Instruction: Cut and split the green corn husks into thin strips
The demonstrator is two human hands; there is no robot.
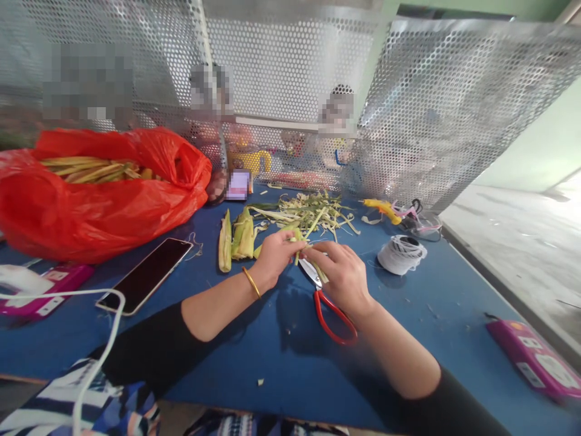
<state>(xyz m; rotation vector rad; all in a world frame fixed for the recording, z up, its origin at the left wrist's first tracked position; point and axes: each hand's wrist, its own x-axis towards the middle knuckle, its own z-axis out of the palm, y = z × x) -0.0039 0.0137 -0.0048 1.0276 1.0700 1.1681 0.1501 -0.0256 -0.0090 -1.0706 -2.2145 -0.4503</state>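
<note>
Though nr, scraps past L hand.

On blue table, left part: smartphone lying flat, screen dark. Farther left: magenta power strip with white adapter on it, white cable looping down past near edge. At far edge: second phone, upright, screen lit. Near far right corner: yellow tool, exact type unclear. By right edge: another magenta power strip, set at a slant. Behind far edge: perforated metal panels, blurred people beyond. Off right edge: pale floor.
</note>
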